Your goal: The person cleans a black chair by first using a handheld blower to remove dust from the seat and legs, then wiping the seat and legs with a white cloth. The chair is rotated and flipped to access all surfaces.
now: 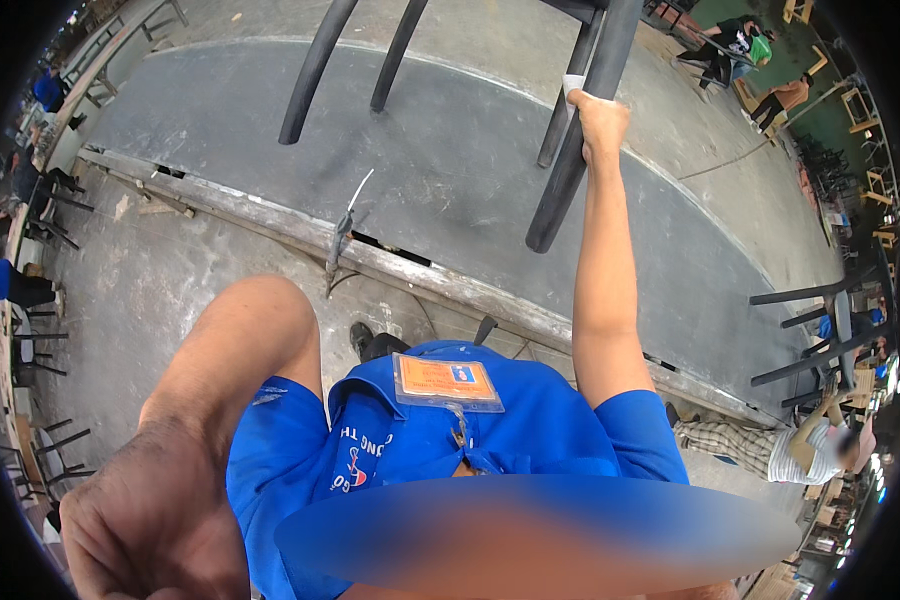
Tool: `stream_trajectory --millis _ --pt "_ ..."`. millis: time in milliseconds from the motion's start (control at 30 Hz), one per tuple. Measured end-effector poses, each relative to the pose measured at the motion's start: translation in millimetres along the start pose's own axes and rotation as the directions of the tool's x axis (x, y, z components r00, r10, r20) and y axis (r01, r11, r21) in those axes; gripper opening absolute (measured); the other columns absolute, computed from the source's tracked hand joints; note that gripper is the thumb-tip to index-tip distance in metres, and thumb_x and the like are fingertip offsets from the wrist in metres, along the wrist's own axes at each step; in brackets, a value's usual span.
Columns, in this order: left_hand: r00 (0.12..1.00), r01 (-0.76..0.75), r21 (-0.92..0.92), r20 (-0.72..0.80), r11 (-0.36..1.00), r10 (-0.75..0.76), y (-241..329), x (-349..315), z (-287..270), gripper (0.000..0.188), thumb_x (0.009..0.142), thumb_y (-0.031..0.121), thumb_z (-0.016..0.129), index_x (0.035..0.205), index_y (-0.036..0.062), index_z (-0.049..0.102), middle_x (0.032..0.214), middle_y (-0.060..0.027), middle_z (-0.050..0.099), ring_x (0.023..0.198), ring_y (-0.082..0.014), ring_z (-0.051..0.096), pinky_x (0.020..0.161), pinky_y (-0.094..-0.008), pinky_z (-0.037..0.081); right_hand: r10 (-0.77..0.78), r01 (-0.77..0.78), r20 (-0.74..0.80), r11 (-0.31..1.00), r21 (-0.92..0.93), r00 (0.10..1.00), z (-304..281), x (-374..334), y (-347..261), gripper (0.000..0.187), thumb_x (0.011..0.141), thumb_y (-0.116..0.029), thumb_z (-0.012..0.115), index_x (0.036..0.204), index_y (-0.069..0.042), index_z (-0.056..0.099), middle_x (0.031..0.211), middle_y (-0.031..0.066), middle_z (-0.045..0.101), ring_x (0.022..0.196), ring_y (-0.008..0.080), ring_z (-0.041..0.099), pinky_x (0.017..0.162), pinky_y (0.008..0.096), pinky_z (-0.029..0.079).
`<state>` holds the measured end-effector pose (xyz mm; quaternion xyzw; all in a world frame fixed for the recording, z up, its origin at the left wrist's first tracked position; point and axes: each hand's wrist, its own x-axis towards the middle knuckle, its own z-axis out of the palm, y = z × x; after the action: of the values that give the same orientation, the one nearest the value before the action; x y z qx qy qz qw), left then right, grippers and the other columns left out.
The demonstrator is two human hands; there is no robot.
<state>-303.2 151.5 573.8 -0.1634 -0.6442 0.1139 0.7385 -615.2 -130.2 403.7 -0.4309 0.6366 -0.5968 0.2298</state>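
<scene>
Head view: grips a thick dark leg (560,190) of a furniture frame (315,75) with the right hand (602,118), closed around it beside a white scrap (572,82). Holds this frame over or on the grey platform (450,160), toward the top; cannot tell which. Shows the left hand (155,515) near the camera, lower left; cannot tell the spread of its fingers.

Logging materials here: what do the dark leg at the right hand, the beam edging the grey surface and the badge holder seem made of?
Dark leg: possibly coated wood, by its thick shape and matte charcoal finish; no grain shows.
Beam: likely bare wood, being rough and scuffed.
Badge holder: clear, glossy plastic, by its see-through border.
</scene>
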Motion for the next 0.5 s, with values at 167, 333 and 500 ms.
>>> stream_trajectory --millis 167,333,500 --pt "1.0 -0.005 -0.265 0.028 0.964 0.012 -6.7 5.5 -10.3 0.029 0.072 -0.006 0.062 0.099 0.0039 0.056 0.091 0.0034 0.053 0.07 -0.0002 0.05 0.048 -0.0172 0.036 0.001 -0.001 -0.027 1.0 -0.015 1.0 1.7 -6.2 -0.5 0.021 0.059 -0.008 0.069 0.066 0.01 0.061 0.063 0.007 0.058 0.055 0.0134 0.054 0.05 0.0308 0.041" --pt "0.995 -0.103 0.006 0.002 0.995 0.103 -23.8 18.6 -47.9 0.009 0.08 0.015 0.063 0.089 0.0146 0.065 0.082 0.0088 0.063 0.075 -0.001 0.057 0.059 -0.0155 0.045 0.041 -0.046 -0.054 0.995 -0.094 0.998 3.2 -14.8 -6.9 0.022 0.059 -0.013 0.069 0.066 0.007 0.061 0.061 0.0058 0.058 0.055 0.0133 0.054 0.052 0.0306 0.042" --pt "0.993 -0.041 -0.399 0.084 0.916 0.081 -46.2 19.1 -82.9 0.034 0.074 -0.006 0.061 0.106 0.0063 0.058 0.095 0.0042 0.055 0.075 -0.0009 0.052 0.049 -0.0186 0.038 0.046 -0.051 -0.074 0.996 -0.071 0.996 5.8 -23.8 -9.5 0.02 0.061 -0.012 0.068 0.069 0.006 0.061 0.061 0.0037 0.057 0.055 0.0112 0.052 0.051 0.0295 0.04"
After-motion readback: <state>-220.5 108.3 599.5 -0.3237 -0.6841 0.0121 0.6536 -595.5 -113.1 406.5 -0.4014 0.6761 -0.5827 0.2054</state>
